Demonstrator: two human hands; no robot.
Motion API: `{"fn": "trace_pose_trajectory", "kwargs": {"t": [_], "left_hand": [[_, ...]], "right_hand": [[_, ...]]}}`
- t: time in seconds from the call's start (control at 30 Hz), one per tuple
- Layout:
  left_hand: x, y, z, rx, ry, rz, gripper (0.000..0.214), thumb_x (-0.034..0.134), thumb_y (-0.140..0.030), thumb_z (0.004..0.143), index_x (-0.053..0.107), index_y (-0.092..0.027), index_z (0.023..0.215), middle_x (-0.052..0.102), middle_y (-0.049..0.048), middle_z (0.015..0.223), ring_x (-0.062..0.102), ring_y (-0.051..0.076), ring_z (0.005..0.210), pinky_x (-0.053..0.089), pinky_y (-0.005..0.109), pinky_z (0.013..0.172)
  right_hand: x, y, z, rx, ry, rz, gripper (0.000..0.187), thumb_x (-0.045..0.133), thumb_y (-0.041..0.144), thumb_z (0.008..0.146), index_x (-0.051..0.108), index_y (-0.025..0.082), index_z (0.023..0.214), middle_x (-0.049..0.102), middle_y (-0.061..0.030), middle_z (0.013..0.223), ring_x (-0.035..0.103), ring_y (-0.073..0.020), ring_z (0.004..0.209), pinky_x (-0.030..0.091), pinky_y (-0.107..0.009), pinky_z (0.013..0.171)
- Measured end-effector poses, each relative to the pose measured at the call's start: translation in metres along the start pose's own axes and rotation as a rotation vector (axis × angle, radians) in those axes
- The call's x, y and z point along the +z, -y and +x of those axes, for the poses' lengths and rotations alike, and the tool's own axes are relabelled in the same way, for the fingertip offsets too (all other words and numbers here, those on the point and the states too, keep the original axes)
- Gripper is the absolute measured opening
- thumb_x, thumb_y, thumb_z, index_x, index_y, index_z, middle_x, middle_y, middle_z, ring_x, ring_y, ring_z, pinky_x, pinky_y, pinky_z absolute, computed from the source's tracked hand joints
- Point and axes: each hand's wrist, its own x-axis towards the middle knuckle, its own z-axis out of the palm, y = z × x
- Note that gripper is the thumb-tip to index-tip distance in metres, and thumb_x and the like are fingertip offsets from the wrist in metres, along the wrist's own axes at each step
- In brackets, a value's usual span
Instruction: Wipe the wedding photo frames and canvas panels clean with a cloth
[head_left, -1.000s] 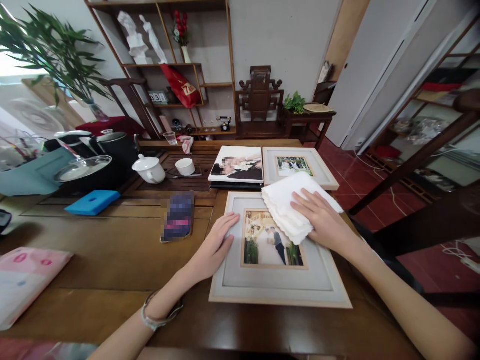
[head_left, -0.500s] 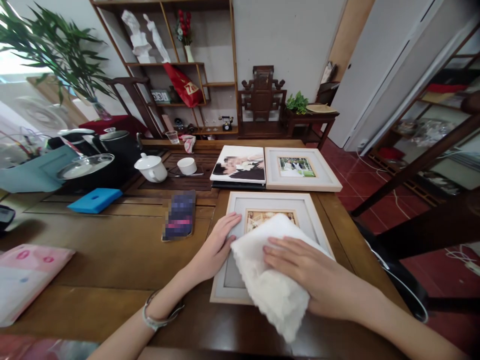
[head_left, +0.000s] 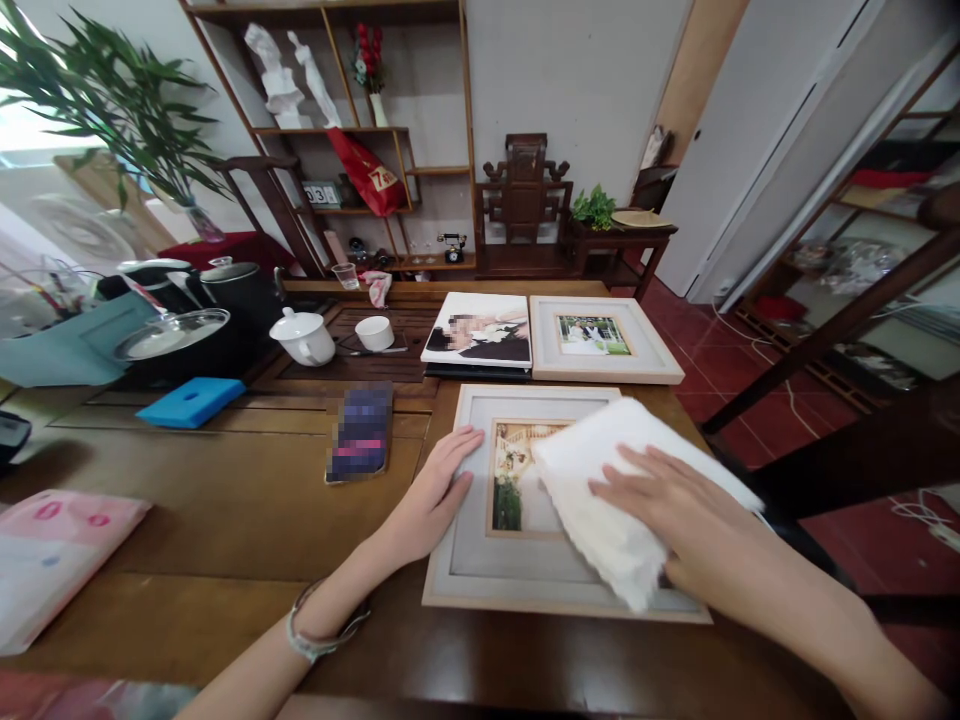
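Observation:
A pale wooden picture frame (head_left: 480,560) with a wedding photo lies flat on the table in front of me. My left hand (head_left: 435,495) rests flat on its left edge, fingers stretched out. My right hand (head_left: 675,510) presses a folded white cloth (head_left: 600,490) onto the right half of the frame, fingers spread flat on the cloth. The cloth covers part of the photo and the frame's right border.
A second framed photo (head_left: 645,360) and a photo album (head_left: 480,335) lie just behind. A phone (head_left: 360,430) sits left of the frame. A blue box (head_left: 191,400), white teapot (head_left: 304,338), cup (head_left: 373,332) and black kettles (head_left: 240,285) stand at the left. A pink pack (head_left: 52,560) lies near left.
My right hand swept the cloth from the frame's upper right down to its lower middle, then back to the right side. My left hand stayed on the frame's left edge.

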Motion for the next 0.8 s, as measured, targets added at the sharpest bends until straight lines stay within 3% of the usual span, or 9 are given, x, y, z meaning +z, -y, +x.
{"fn": "trace_pose_trajectory", "kwargs": {"t": [0.1, 0.2, 0.4, 0.5, 0.6, 0.7, 0.8], "left_hand": [[0.0, 0.0, 0.0, 0.005, 0.002, 0.005, 0.045, 0.035, -0.023, 0.1, 0.038, -0.029, 0.144, 0.04, 0.0075, 0.15, 0.026, 0.024, 0.145, 0.021, 0.051, 0.12], [0.0, -0.001, 0.0, 0.008, 0.006, 0.006, 0.045, 0.035, -0.022, 0.1, 0.037, -0.029, 0.144, 0.04, 0.0078, 0.15, 0.025, 0.024, 0.145, 0.02, 0.052, 0.12], [0.0, -0.002, 0.0, 0.006, -0.008, -0.004, 0.045, 0.036, -0.022, 0.099, 0.039, -0.029, 0.144, 0.041, 0.0072, 0.149, 0.028, 0.024, 0.144, 0.021, 0.052, 0.12], [0.0, -0.002, 0.0, 0.01, -0.017, -0.004, 0.045, 0.036, -0.023, 0.099, 0.04, -0.029, 0.143, 0.042, 0.0073, 0.149, 0.029, 0.025, 0.144, 0.022, 0.051, 0.12], [-0.001, -0.002, 0.0, 0.001, -0.008, 0.004, 0.045, 0.036, -0.023, 0.099, 0.039, -0.028, 0.144, 0.041, 0.0077, 0.15, 0.029, 0.025, 0.144, 0.023, 0.052, 0.12], [-0.001, -0.002, 0.0, 0.001, 0.001, 0.013, 0.045, 0.035, -0.022, 0.1, 0.038, -0.028, 0.144, 0.04, 0.008, 0.15, 0.028, 0.025, 0.144, 0.022, 0.053, 0.12], [0.0, -0.002, 0.0, 0.008, 0.004, 0.013, 0.045, 0.034, -0.022, 0.1, 0.037, -0.028, 0.144, 0.039, 0.0081, 0.15, 0.027, 0.024, 0.144, 0.021, 0.052, 0.12]], "right_hand": [[-0.014, 0.022, -0.028, -0.081, 0.031, 0.156, 0.077, 0.051, -0.001, 0.053, 0.063, 0.027, 0.123, 0.07, -0.0033, 0.118, 0.061, -0.0294, 0.115, 0.053, -0.045, 0.095], [-0.015, 0.024, -0.039, -0.097, 0.055, 0.246, 0.078, 0.051, 0.0, 0.058, 0.059, 0.029, 0.129, 0.068, -0.0023, 0.122, 0.059, -0.0276, 0.118, 0.052, -0.042, 0.097], [0.009, -0.036, -0.018, -0.041, 0.031, 0.275, 0.061, 0.048, 0.006, 0.084, 0.05, 0.034, 0.138, 0.049, 0.0009, 0.145, 0.039, -0.0242, 0.137, 0.032, -0.052, 0.113], [0.018, -0.064, -0.005, 0.026, -0.122, 0.253, 0.052, 0.048, 0.012, 0.089, 0.05, 0.028, 0.139, 0.051, -0.003, 0.144, 0.038, -0.0241, 0.138, 0.034, -0.051, 0.112], [0.03, -0.078, 0.003, 0.163, -0.322, 0.132, 0.055, 0.047, 0.007, 0.085, 0.05, 0.017, 0.138, 0.054, -0.0107, 0.14, 0.041, -0.0271, 0.136, 0.033, -0.053, 0.112], [0.043, -0.076, 0.006, 0.159, -0.319, 0.091, 0.056, 0.047, 0.004, 0.079, 0.053, 0.01, 0.134, 0.054, -0.0164, 0.139, 0.041, -0.0299, 0.135, 0.036, -0.055, 0.109], [0.045, -0.057, 0.0, 0.053, -0.263, 0.143, 0.062, 0.047, 0.004, 0.075, 0.051, 0.013, 0.136, 0.05, -0.0142, 0.143, 0.033, -0.028, 0.14, 0.032, -0.057, 0.111]]}}
